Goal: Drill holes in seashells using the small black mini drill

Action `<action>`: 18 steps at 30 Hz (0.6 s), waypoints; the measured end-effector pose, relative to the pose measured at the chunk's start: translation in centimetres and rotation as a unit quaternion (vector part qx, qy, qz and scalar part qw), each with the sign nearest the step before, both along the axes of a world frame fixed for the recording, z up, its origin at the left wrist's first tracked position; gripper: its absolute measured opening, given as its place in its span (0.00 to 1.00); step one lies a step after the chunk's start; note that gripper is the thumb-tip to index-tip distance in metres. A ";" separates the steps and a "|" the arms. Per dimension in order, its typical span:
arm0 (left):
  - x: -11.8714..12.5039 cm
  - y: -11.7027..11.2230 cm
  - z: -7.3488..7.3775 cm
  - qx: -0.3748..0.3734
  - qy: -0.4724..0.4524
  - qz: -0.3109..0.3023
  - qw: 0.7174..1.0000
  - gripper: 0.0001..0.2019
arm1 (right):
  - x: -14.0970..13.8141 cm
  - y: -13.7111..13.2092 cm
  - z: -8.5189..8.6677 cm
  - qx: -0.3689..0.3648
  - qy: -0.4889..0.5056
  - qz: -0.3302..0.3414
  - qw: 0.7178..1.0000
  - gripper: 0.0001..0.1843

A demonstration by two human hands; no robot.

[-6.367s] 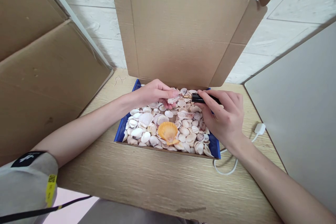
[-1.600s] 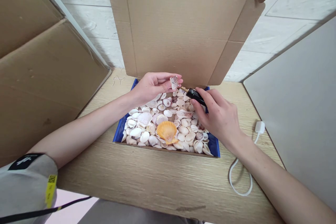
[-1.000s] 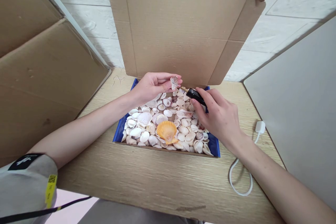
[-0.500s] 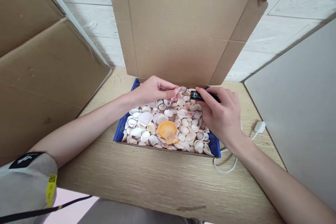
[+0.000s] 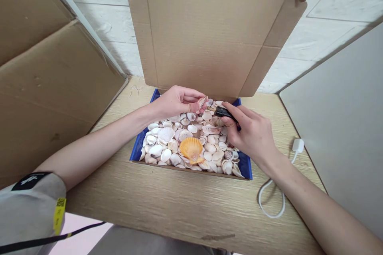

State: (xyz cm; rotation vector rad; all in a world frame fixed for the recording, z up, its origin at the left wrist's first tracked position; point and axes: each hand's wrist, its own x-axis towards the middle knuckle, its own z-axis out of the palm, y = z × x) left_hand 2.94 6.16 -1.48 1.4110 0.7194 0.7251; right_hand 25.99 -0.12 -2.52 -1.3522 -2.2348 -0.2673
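Note:
Between the thumb and fingers of my left hand (image 5: 178,101) is a small pinkish seashell (image 5: 203,102), held over the back of the box. My right hand (image 5: 251,129) grips a black mini drill (image 5: 226,113) with a brass-coloured chuck, its tip pointing left at the shell. Whether the thin bit touches the shell I cannot tell. Beneath both hands lies a shallow cardboard box (image 5: 191,170) with blue sides, filled with white and pinkish shells. A large orange scallop shell (image 5: 191,149) lies at its front middle.
The box's cardboard lid (image 5: 206,36) stands upright at the back against a white wall (image 5: 107,24). Cardboard panels (image 5: 54,87) rise at the left, a grey panel (image 5: 344,119) at the right. A white cable (image 5: 271,216) with a plug (image 5: 298,145) lies on the wooden table (image 5: 167,199).
My right hand has tilted the drill and brought its tip closer to the shell. The white cable's loop has shifted right and toward me. My left hand has barely moved.

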 end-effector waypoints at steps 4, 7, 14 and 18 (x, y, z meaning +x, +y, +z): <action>0.0 -0.1 0.1 -0.010 0.006 0.012 1.000 0.20 | 0.0 0.0 0.0 -0.016 0.002 -0.003 1.000 0.18; 0.1 -0.1 0.2 -0.016 0.012 0.018 1.000 0.20 | 0.0 0.0 0.0 -0.008 0.002 0.001 1.000 0.17; 0.1 -0.1 0.3 -0.013 0.027 -0.013 0.999 0.18 | 0.0 0.2 0.0 0.068 -0.017 0.022 0.997 0.15; 0.0 -0.1 0.1 -0.014 0.030 -0.031 0.999 0.18 | 0.1 0.2 0.0 0.095 -0.033 0.021 0.995 0.16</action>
